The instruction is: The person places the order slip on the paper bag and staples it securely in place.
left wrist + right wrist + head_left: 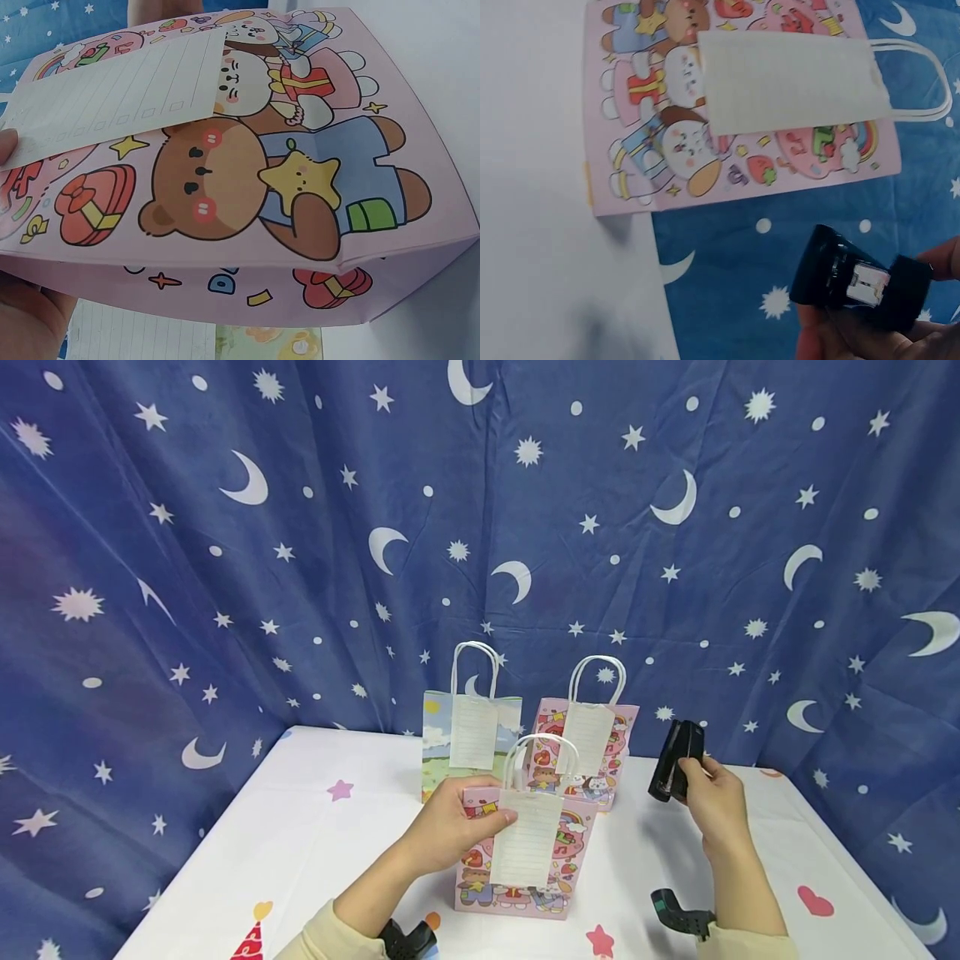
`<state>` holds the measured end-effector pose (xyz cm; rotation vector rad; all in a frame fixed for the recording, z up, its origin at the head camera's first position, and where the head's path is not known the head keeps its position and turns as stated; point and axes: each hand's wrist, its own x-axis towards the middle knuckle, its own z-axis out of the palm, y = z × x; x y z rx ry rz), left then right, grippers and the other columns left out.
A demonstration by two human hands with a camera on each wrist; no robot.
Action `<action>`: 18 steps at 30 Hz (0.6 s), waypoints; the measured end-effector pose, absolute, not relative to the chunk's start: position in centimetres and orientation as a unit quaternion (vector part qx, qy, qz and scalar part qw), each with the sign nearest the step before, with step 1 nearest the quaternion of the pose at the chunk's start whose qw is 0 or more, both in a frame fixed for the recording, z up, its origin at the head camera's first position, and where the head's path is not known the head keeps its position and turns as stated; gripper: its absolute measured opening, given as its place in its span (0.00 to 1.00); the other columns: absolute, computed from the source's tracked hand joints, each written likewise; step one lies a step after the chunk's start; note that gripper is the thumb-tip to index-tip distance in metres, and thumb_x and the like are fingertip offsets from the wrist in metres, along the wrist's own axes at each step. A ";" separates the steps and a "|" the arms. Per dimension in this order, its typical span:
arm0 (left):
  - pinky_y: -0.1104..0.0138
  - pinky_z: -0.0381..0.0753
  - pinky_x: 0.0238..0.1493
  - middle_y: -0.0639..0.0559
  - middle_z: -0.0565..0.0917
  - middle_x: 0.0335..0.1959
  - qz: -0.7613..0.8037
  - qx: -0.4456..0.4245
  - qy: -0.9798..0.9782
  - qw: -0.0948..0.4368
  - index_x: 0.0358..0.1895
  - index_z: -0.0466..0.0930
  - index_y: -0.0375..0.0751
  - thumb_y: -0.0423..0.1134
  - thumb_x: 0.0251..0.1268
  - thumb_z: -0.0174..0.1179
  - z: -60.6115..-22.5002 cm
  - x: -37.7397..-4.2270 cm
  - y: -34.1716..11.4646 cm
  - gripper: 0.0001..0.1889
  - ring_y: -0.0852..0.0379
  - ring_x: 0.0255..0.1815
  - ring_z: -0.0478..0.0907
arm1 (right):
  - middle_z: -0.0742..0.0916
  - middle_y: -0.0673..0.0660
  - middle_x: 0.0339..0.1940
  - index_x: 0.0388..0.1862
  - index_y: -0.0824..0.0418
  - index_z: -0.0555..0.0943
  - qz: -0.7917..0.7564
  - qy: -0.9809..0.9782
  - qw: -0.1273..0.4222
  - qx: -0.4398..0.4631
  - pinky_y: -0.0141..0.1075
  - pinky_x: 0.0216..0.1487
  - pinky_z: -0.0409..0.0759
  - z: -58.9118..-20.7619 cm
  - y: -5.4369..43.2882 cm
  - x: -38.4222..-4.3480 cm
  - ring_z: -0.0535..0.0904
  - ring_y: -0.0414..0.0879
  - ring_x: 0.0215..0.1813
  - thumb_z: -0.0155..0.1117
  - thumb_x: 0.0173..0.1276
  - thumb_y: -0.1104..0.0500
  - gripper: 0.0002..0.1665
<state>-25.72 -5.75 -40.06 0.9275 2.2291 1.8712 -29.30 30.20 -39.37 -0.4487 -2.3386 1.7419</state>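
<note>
A pink paper gift bag with cartoon animals and white handles stands upright near the middle of the table. My left hand grips its upper left side, thumb on the front beside a lined white paper slip that hangs down from the top edge. The left wrist view shows the bag's front and its side close up; the fingers behind are partly hidden. Off to the right, my right hand holds a black stapler above the table. In the right wrist view the stapler is apart from the bag.
Behind the gripped bag stand a green and blue landscape bag and another pink bag, each with a lined slip on its front. The table has a white cover with printed shapes. A blue starry curtain hangs behind it.
</note>
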 end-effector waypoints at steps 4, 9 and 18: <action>0.66 0.88 0.48 0.52 0.90 0.52 0.613 0.298 0.730 0.047 0.53 0.87 0.48 0.38 0.71 0.66 -40.0 -25.6 -5.8 0.11 0.59 0.45 0.88 | 0.71 0.75 0.76 0.83 0.71 0.51 0.572 -0.799 0.087 -0.161 0.35 0.66 0.80 -40.1 30.6 -29.8 0.73 0.60 0.74 0.40 0.83 0.44 0.42; 0.66 0.88 0.48 0.53 0.90 0.53 0.612 0.296 0.732 0.048 0.54 0.87 0.48 0.38 0.71 0.66 -39.9 -25.7 -5.8 0.11 0.59 0.46 0.88 | 0.69 0.77 0.77 0.83 0.72 0.51 0.551 -0.816 0.062 -0.163 0.55 0.77 0.68 -41.0 31.0 -30.0 0.70 0.65 0.76 0.39 0.84 0.44 0.42; 0.65 0.89 0.45 0.49 0.90 0.50 0.613 0.297 0.731 0.051 0.53 0.87 0.45 0.38 0.71 0.65 -40.1 -25.8 -5.8 0.11 0.59 0.42 0.89 | 0.73 0.81 0.70 0.75 0.80 0.61 0.489 -0.856 0.040 -0.163 0.63 0.72 0.69 -42.7 31.7 -30.4 0.72 0.70 0.71 0.42 0.83 0.44 0.43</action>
